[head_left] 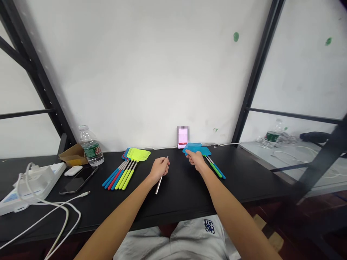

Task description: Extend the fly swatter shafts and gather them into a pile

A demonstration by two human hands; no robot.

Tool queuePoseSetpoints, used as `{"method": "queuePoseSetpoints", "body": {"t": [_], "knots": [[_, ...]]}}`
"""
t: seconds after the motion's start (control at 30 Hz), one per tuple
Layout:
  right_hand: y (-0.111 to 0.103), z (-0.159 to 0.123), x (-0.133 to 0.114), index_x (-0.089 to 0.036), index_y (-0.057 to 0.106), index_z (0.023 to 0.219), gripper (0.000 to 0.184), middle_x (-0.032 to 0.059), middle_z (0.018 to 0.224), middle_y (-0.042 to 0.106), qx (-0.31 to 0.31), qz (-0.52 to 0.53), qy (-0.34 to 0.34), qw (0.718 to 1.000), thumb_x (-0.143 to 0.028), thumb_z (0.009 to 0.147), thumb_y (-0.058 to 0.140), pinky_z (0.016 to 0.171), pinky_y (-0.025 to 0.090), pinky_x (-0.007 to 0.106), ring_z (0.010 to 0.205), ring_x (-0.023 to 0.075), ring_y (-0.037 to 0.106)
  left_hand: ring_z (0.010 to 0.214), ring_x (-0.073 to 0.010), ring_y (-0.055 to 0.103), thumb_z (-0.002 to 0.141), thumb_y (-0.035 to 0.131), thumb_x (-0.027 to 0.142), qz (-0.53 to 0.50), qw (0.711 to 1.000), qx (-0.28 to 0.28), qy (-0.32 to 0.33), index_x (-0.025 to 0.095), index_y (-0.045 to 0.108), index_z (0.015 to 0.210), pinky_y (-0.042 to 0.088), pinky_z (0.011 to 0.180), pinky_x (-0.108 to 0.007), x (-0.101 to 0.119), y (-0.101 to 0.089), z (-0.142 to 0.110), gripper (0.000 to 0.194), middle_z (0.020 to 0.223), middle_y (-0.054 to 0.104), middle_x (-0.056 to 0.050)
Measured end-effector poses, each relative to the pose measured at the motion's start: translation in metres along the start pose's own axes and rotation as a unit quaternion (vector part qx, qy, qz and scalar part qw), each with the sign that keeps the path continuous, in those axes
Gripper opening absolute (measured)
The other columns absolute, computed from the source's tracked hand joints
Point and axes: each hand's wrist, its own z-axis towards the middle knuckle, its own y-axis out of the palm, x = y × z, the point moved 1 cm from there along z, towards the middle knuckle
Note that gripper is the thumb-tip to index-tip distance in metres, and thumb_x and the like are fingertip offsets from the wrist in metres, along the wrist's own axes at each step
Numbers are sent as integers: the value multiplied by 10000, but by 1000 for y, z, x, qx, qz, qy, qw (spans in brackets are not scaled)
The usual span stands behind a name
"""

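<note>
Between the thumb and fingers of my left hand is a thin silver metal rod, slanting down toward the table's front edge. My right hand is closed at the edge of a blue fly swatter head. Beneath and beside it lie fly swatters with a green handle and a blue handle; my hand partly hides their heads. Left of my left hand, several fly swatters lie fanned in a row, with blue, red and yellow-green handles and overlapping heads.
A lit phone leans against the wall behind my hands. At left stand a water bottle and a cardboard box, near a dark phone, a white case, a power strip and loose white cables. Black metal posts frame the table.
</note>
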Motion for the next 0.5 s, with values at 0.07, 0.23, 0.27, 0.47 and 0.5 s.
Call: {"method": "queuePoseSetpoints", "body": {"t": [0.07, 0.23, 0.27, 0.47, 0.5], "knots": [[0, 1, 5, -145, 508, 553, 271, -54, 421, 381, -30, -62, 14, 998, -303, 696, 676, 320, 171, 175, 340, 40, 304, 286, -55, 325, 838, 484, 371, 43, 999, 19, 2, 188, 444, 651, 225, 345, -195, -2, -2, 3, 264, 393, 389, 80], [12, 1, 15, -148, 526, 583, 227, -34, 442, 446, -70, -170, 14, 983, -305, 689, 652, 303, 197, 181, 327, 61, 382, 441, -96, 487, 846, 452, 363, 288, 953, 29, 86, 182, 508, 651, 346, 492, -222, -2, -4, 0, 272, 498, 528, 22], [12, 1, 15, -149, 527, 590, 219, -29, 451, 460, -67, -181, 18, 981, -306, 692, 641, 300, 199, 183, 325, 64, 393, 505, -110, 523, 836, 468, 355, 346, 932, 33, 108, 183, 525, 650, 354, 528, -227, -1, -4, -2, 260, 545, 566, 5], [9, 1, 16, -165, 500, 606, 199, -20, 484, 509, -57, -213, 23, 975, -256, 639, 674, 298, 203, 186, 327, 69, 418, 765, -193, 602, 796, 523, 312, 535, 838, -1, 106, 204, 589, 731, 359, 609, -253, 1, 3, -14, 142, 808, 659, -54], [9, 1, 16, -165, 502, 607, 201, -18, 484, 513, -57, -216, 18, 975, -250, 632, 683, 300, 207, 187, 328, 70, 420, 786, -202, 605, 793, 529, 308, 544, 833, -6, 105, 206, 590, 746, 365, 619, -257, 2, 4, -14, 128, 835, 661, -58]]}}
